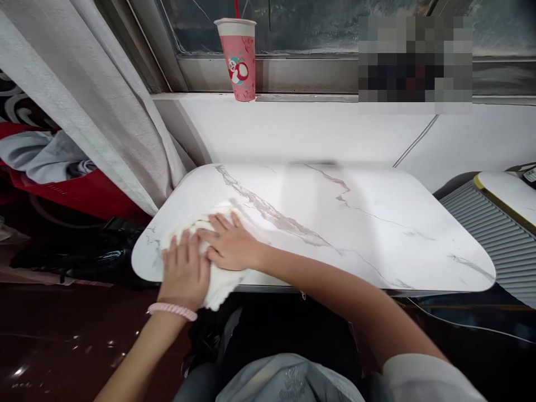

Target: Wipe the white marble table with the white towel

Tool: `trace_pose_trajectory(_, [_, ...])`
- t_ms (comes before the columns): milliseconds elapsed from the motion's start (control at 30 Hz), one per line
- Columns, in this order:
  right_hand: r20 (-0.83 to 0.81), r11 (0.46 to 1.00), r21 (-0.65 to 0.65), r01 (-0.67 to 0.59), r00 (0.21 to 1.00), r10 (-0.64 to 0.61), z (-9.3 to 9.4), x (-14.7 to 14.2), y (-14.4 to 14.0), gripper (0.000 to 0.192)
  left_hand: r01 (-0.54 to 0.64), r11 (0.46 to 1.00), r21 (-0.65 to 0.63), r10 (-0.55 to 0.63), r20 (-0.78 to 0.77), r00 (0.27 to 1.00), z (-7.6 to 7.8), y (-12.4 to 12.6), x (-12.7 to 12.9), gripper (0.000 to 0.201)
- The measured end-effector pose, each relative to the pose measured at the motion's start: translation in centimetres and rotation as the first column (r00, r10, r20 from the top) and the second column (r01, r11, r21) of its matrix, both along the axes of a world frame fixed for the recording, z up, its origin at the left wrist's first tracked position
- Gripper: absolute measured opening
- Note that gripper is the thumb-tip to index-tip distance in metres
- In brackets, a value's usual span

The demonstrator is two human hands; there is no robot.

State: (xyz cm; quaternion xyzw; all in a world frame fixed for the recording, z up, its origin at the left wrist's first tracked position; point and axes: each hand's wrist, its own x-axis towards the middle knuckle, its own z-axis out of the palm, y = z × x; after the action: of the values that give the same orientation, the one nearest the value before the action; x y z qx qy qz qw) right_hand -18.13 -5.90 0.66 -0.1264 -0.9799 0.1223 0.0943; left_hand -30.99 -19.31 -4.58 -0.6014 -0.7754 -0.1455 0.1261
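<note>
A white cloth lies on the near left corner of a white marble-patterned table, and part of it hangs over the front edge. My left hand presses flat on the cloth with fingers spread; a pink bracelet circles its wrist. My right hand reaches across from the right and also lies flat on the cloth, fingers pointing left, just beside the left hand.
A pink paper cup with a straw stands on the window sill behind the table. A grey curtain hangs at the left. A ribbed grey unit and another small table top sit at the right.
</note>
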Motion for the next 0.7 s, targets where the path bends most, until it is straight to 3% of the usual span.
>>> trace_pose_trajectory(33, [0.008,0.999,-0.014,0.032,0.999,-0.032,-0.1,2.6,0.9,0.055,-0.015,1.0,-0.01,0.015,0.024,1.0,0.4,1.4,2.5,0.063])
trace_pose_trajectory(100, [0.026,0.991,-0.043,0.125,0.992,-0.124,-0.3,8.6,2.7,0.055,0.064,0.995,-0.08,-0.058,0.076,0.995,1.3,4.5,7.8,0.061])
trace_pose_trajectory(167, [0.054,0.962,-0.074,0.263,0.964,-0.26,-0.5,15.3,4.3,0.054,0.21,0.963,-0.171,-0.189,0.128,0.974,2.4,8.1,13.2,0.06])
trace_pose_trajectory(233, [0.045,0.891,-0.078,0.448,0.894,-0.446,-0.7,22.4,5.2,0.056,0.388,0.891,-0.234,-0.354,0.175,0.919,3.3,11.9,18.7,0.061])
trace_pose_trajectory(300, [0.022,0.76,-0.073,0.646,0.763,-0.646,-1.1,29.2,5.4,0.057,0.571,0.777,-0.263,-0.528,0.22,0.82,3.9,15.7,24.4,0.063])
trace_pose_trajectory(433, [-0.045,0.375,-0.044,0.926,0.373,-0.927,-1.9,40.2,4.8,0.063,0.805,0.533,-0.261,-0.761,0.27,0.591,4.3,21.6,35.5,0.059])
trace_pose_trajectory(500, [-0.074,0.231,-0.056,0.971,0.226,-0.971,-2.4,43.5,4.7,0.063,0.848,0.472,-0.241,-0.805,0.273,0.526,4.3,23.4,39.6,0.057])
trace_pose_trajectory(567, [-0.07,0.136,-0.063,0.989,0.131,-0.989,-2.7,45.0,4.8,0.061,0.87,0.429,-0.242,-0.831,0.272,0.485,4.4,24.4,41.8,0.056])
trace_pose_trajectory(700, [-0.037,0.037,0.068,0.997,0.039,-0.999,-2.5,43.3,4.8,0.058,0.895,0.361,-0.263,-0.859,0.281,0.429,4.6,24.7,41.2,0.058])
